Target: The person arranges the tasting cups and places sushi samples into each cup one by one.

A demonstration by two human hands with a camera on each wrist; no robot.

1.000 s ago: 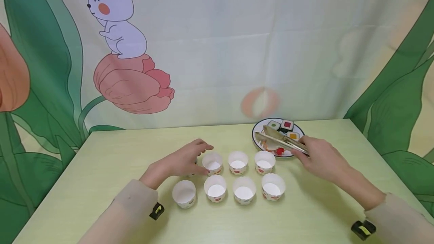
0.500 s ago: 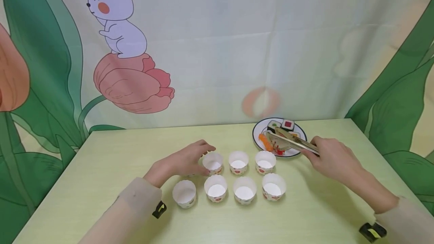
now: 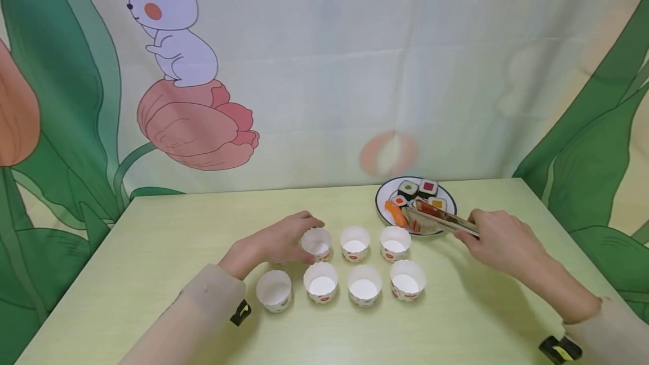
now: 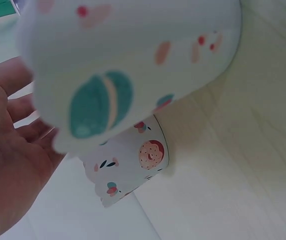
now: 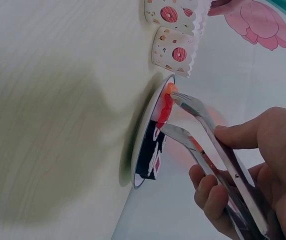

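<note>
1. Head view: the right hand (image 3: 507, 238) has its fingers wrapped around metal tongs (image 3: 448, 219), tips over the plate (image 3: 386, 191) at ten o'clock from that hand.
2. Step in hand, by my reading: the tongs are at work on the plate's food. Right wrist view puts the tips slightly apart, near a red piece (image 5: 166, 106); do they bite on it? Can't call it!
3. Next move, I'd judge, wants a soft, even squeeze and a straight lift, neighbours being so close.
4. Across to the left hand (image 3: 286, 240): thumb and fingers parted in a loose arch about a back-row paper cup (image 3: 318, 243). Firm grip or mere hover, can't tell.
5. Lovely shapes: scalloped rims, printed sides, two rows of cups (image 3: 364, 285), with the round, dark-rimmed plate at two o'clock from them.
6. On it, an elongated orange piece (image 3: 396, 214) at eight o'clock, squarish dark-sided rolls (image 3: 428, 187) at eleven and one; likely soft, easily squashed. Beneath, a pale, faintly grained table (image 3: 345, 334).
</note>
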